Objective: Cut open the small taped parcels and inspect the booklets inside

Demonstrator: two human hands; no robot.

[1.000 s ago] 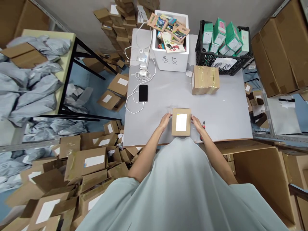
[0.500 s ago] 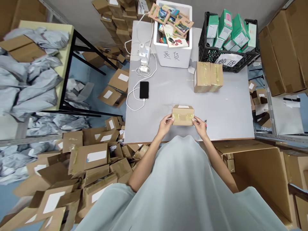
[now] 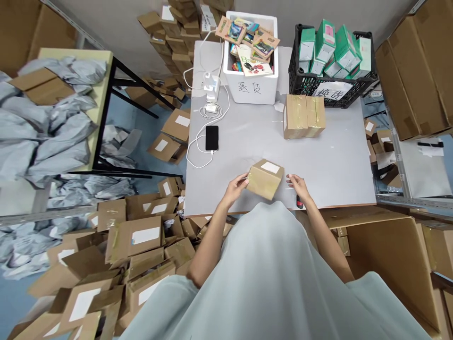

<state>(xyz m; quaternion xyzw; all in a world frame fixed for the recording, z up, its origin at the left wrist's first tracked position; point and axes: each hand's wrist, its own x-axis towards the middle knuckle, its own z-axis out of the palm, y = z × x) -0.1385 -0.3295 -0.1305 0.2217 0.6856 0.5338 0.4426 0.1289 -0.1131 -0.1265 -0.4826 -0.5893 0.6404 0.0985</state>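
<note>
A small taped cardboard box (image 3: 262,183) with a white label on top is turned at an angle near the table's front edge. My left hand (image 3: 236,188) grips its left corner, thumb on the near side and fingers behind. To the box's right, my right hand (image 3: 297,185) is apart from it, fingers spread and holding nothing. Just below that hand lies a red and black cutter-like tool (image 3: 299,203), partly covered by the wrist. Two taped cardboard boxes (image 3: 303,118) stand side by side farther back on the grey table (image 3: 244,141).
A white foam bin (image 3: 250,89) of books and a black crate (image 3: 332,89) of green boxes stand at the back. A phone (image 3: 212,138) on a white cable lies left. Opened cartons (image 3: 134,236) pile on the floor; a large open carton (image 3: 385,264) is at right.
The small box has turned, its right side swinging toward me. My right hand has let go of it and moved slightly right. The whole view has shifted a little.
</note>
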